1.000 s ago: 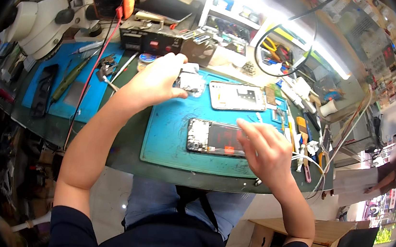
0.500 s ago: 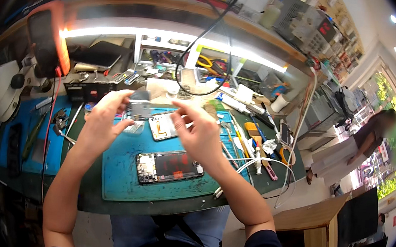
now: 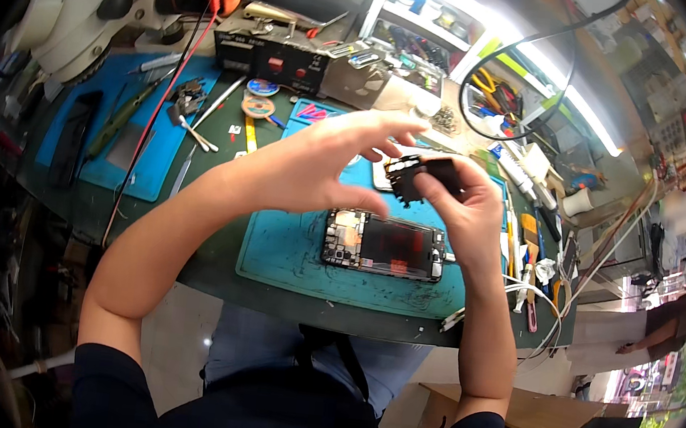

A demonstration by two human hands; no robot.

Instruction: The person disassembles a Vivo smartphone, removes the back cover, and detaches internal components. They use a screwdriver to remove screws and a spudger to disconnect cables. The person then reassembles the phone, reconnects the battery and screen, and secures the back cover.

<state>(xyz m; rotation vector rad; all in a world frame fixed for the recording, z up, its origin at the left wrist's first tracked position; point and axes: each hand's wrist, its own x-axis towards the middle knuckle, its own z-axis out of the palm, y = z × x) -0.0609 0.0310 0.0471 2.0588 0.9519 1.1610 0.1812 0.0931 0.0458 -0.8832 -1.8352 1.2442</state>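
Note:
Between the thumb and fingers of my right hand (image 3: 471, 202) is a dark phone part (image 3: 413, 180) with a notched edge and a few light patches. My left hand (image 3: 344, 164) hovers just left of it, thumb and fingers spread, with nothing in it. Below both hands an opened phone (image 3: 398, 247) lies flat on the blue work mat (image 3: 287, 271), its small circuit parts showing at the left end and a dark area with reddish reflections to the right. A pale phone-sized piece (image 3: 381, 176) on the mat behind the held part is mostly covered.
A white microscope (image 3: 71, 14) and a second blue mat (image 3: 146, 177) with tools are at left. A black control box (image 3: 272, 58) stands behind. Brushes, tubes and white cables (image 3: 547, 296) crowd the right side. A black cable loop (image 3: 572, 67) hangs above. A person (image 3: 669, 332) stands far right.
The dark part has passed from my left hand to my right hand. My left hand has opened and come away from it. The view has turned, so the bench sits differently in the picture.

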